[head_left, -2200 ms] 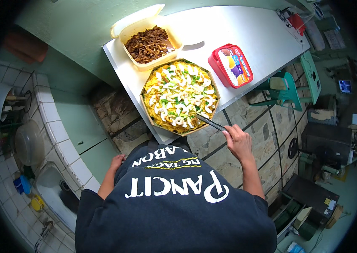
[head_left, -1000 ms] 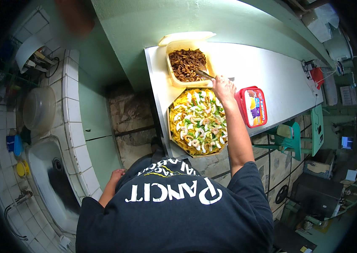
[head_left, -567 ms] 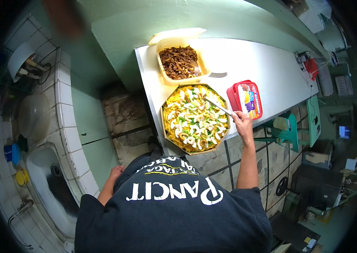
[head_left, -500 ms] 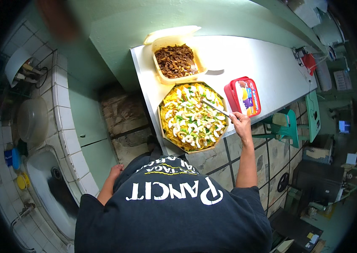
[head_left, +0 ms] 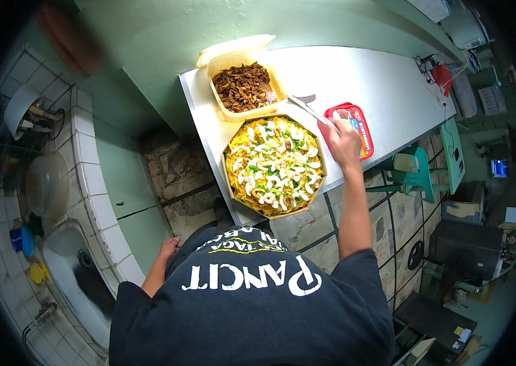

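I'm gripping a metal utensil [head_left: 313, 111] over the tabletop [head_left: 392, 91], my right hand [head_left: 344, 143] clamped on its handle. The open yellow tub [head_left: 255, 113] is holding brown strips [head_left: 243, 86]; the octagonal tray [head_left: 288, 214] is carrying white-and-green-topped yellow noodles [head_left: 274, 163]. The utensil is pointing forward-left, its long axis slanting toward the yellow tub. My right hand is partly covering a red tub [head_left: 352, 111]. My left hand [head_left: 171, 246] is hanging low; I can't tell its grip.

One left hand [head_left: 171, 246], one right hand [head_left: 344, 143], one pair of tongs [head_left: 308, 110]
One noodle tray [head_left: 225, 171], one open tub [head_left: 252, 114], one red ice-cream tub [head_left: 365, 138].
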Tool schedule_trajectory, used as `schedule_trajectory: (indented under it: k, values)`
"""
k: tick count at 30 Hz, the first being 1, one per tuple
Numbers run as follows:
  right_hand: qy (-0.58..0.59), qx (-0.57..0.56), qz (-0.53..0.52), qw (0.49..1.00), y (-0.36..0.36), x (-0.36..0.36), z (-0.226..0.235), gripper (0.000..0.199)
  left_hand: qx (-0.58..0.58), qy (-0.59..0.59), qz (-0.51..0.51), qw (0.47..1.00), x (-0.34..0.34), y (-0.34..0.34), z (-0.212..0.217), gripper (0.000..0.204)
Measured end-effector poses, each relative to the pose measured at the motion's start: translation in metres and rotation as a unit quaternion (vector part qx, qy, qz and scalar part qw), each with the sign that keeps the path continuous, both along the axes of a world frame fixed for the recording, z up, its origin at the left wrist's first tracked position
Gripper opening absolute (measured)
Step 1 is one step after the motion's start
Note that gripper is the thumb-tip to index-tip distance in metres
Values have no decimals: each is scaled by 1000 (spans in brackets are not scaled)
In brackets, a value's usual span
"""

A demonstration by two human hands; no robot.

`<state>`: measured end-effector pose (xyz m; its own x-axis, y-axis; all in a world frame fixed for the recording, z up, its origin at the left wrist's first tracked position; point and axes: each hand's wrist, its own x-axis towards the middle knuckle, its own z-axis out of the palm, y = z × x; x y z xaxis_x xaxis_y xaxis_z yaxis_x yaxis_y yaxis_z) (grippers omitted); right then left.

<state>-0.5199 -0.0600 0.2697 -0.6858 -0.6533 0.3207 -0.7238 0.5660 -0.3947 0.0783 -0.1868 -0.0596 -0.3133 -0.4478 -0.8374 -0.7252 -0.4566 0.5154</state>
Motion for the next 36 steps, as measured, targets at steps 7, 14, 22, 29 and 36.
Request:
schedule_trajectory:
  k: [7, 14, 22, 29, 36]
  values:
    - [12, 263, -15, 965, -128, -31, -37, 34, -93, 55, -56, 993, 17, 20, -7, 31]
    - [-23, 209, -15, 978, -125, -46, -39, 37, -168, 20, -168, 971, 58, 43, -33, 30]
    - [-142, -84, 67, 984, -8, -4, -36, 25, -54, 15, -38, 998, 57, 34, -43, 33]
    - [-342, -74, -18, 937, 69, 59, -86, 21, -121, 44, -174, 976, 26, 2, -33, 29]
    - [-163, -31, -2, 986, 74, 72, -66, 16, -25, -19, -91, 995, -3, -8, 14, 29]
